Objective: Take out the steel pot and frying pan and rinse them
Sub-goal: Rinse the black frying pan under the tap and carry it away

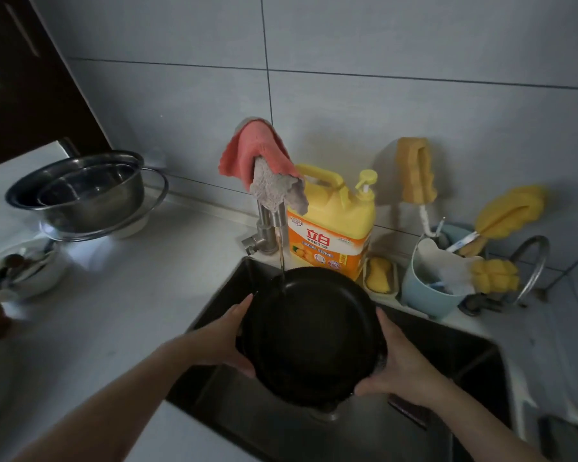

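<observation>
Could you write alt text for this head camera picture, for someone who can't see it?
Two hands, left hand and right hand, hold a black frying pan under a running tap over a dark sink. Steel pots sit on the counter at left.

Your left hand (226,338) and right hand (397,365) are both bare: no gloves, no rings and no watch or band at either wrist. Your forearms are uncovered along all of their visible length down to the lower edge of the view, with no sleeve or cuff showing. The dim light hides your nails and any finer marks.
</observation>
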The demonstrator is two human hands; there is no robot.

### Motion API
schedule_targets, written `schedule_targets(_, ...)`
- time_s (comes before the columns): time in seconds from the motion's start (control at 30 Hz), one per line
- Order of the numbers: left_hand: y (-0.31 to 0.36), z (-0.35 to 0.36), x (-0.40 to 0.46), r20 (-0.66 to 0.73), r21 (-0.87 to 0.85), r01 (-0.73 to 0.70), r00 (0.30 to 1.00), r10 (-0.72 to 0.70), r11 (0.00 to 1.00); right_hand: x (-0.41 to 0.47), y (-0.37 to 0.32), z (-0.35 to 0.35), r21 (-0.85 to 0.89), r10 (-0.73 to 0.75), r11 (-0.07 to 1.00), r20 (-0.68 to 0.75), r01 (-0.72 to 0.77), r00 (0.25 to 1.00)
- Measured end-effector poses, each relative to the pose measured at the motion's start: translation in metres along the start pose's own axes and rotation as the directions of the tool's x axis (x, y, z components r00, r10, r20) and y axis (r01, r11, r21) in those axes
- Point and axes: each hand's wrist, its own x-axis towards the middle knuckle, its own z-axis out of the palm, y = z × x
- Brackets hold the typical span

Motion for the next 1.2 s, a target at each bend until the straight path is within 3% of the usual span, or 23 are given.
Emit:
schedule_targets(0.1, -0.011, -0.031, -0.004, 0.129, 0.104, 0.031, 0.991, -0.045, 0.994, 0.009, -0.011, 0.009, 0.094, 0.127, 0.986, 0.126, -0.14, 0.984)
schedule_targets(0.23, -0.002, -0.06, -0.008, 0.176, 0.128, -0.057, 0.984, 0.034, 0.99, 0.011, -0.011, 0.029, 0.162, 0.127, 0.976, 0.134, -0.148, 0.983)
schedule_targets(0.47, 0.008, -0.044, -0.019, -0.169, 0.319, -0.135, 0.966, 0.196, 0.938, 0.008, 0.009, 0.068, 0.268, 0.015, 0.963, -0.121, 0.018, 0.993)
schedule_targets(0.57, 0.004, -0.025, -0.02, -0.326, 0.307, -0.125, 0.917, 0.228, 0.943, 0.013, 0.008, 0.061, 0.167, -0.039, 0.983, -0.224, 0.078, 0.974)
schedule_targets(0.67, -0.004, -0.005, -0.016, -0.376, 0.205, -0.167, 0.896, 0.235, 0.964, 0.016, -0.002, 0.036, -0.015, -0.15, 0.988, -0.244, 0.151, 0.958)
schedule_targets(0.77, -0.013, 0.011, -0.006, -0.286, 0.054, -0.166, 0.942, 0.174, 0.985, 0.014, -0.011, 0.009, -0.117, -0.19, 0.978, -0.132, 0.175, 0.973)
schedule_targets(0.87, -0.01, 0.015, 0.002, -0.08, -0.067, -0.091, 0.993, 0.086, 0.994, 0.012, -0.008, -0.014, -0.13, -0.085, 0.988, 0.0, 0.084, 0.996)
schedule_targets(0.97, 0.0, -0.001, 0.005, 0.13, 0.033, -0.024, 0.991, 0.019, 0.999, 0.007, -0.004, -0.012, -0.054, 0.093, 0.995, 0.14, -0.086, 0.986)
schedule_targets(1.07, 0.003, -0.029, 0.009, 0.204, 0.199, 0.011, 0.978, -0.053, 0.98, 0.002, 0.001, 0.012, 0.061, 0.207, 0.974, 0.155, -0.218, 0.966)
schedule_targets(1.2, -0.001, -0.057, 0.01, 0.204, 0.268, -0.022, 0.978, -0.035, 0.963, 0.003, 0.004, 0.057, 0.245, 0.153, 0.955, 0.073, -0.166, 0.986)
